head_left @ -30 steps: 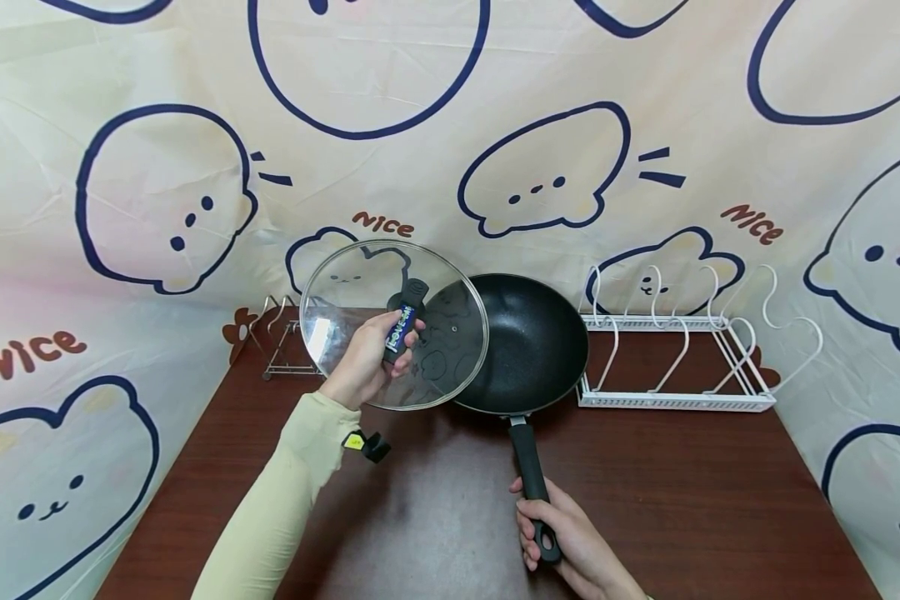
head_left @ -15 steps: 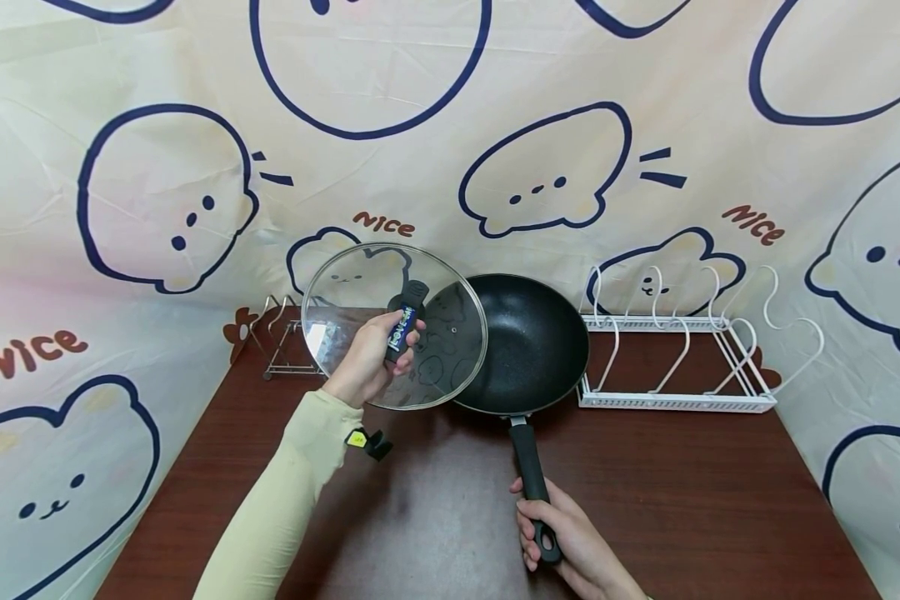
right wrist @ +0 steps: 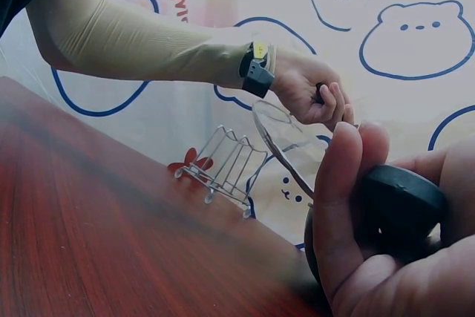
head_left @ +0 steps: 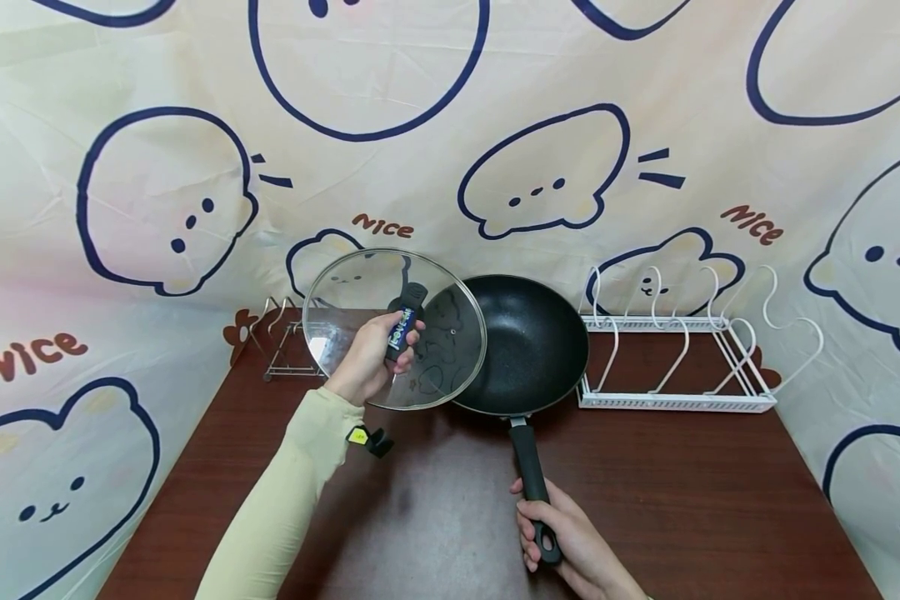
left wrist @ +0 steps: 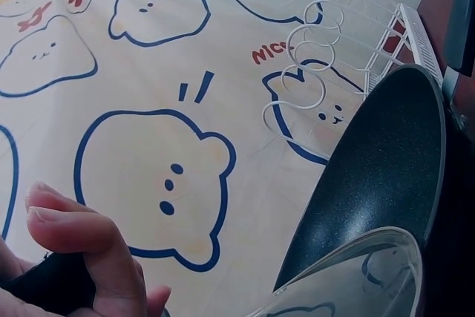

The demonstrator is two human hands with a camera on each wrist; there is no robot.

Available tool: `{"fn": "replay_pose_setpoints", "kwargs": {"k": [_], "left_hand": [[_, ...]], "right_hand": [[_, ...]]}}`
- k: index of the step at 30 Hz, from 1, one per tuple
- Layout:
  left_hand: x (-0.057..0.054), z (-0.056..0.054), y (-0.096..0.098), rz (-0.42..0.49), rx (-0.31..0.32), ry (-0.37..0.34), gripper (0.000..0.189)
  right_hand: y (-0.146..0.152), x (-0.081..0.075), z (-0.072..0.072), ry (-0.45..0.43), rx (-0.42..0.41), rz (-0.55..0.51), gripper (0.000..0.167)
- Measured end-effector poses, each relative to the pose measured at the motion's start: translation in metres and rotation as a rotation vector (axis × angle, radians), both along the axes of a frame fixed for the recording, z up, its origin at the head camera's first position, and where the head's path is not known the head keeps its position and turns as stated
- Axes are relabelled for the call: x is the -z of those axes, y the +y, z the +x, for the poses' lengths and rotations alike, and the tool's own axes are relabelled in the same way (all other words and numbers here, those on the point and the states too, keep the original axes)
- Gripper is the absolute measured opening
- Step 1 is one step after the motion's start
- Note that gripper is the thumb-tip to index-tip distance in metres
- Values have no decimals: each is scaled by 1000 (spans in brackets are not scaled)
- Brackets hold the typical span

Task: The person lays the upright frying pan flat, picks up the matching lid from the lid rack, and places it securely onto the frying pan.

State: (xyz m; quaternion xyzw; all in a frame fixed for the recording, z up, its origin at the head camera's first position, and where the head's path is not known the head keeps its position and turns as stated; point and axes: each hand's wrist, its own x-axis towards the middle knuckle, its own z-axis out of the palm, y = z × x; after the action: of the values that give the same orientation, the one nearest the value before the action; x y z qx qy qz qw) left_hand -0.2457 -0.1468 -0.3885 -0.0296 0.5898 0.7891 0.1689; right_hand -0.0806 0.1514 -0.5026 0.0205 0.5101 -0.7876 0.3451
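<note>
In the head view my left hand (head_left: 371,358) grips the black handle (head_left: 402,325) of a round glass lid (head_left: 450,367), fingers curled round it. The lid is tilted and overlaps the left side of a black frying pan (head_left: 532,350). My right hand (head_left: 562,533) holds the pan by its long black handle (head_left: 528,467), near the end with the hanging hole. In the left wrist view the lid's rim (left wrist: 386,239) shows in front of the pan's dark inside (left wrist: 371,168). The right wrist view has the handle end (right wrist: 401,198) inside my curled right fingers (right wrist: 338,198).
A white rack (head_left: 675,404) with curved hooks stands right of the pan, at the back of the brown table (head_left: 682,500). Behind the lid at the left is a small metal wire rack (head_left: 288,367). A patterned cloth (head_left: 390,183) hangs behind the table.
The lid's far edge has dropped slightly, so the lid leans a little differently in my left hand. My right hand and the pan stay where they were.
</note>
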Motion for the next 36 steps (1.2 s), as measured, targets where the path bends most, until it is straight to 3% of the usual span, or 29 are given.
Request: {"fn": "replay_pose_setpoints", "kwargs": {"k": [8, 36], "left_hand": [[-1, -3, 2, 46, -14, -38, 43], [3, -8, 2, 72, -24, -57, 45]], "right_hand": [[-1, 1, -2, -7, 2, 11, 35], [0, 2, 0, -7, 1, -7, 35]]}}
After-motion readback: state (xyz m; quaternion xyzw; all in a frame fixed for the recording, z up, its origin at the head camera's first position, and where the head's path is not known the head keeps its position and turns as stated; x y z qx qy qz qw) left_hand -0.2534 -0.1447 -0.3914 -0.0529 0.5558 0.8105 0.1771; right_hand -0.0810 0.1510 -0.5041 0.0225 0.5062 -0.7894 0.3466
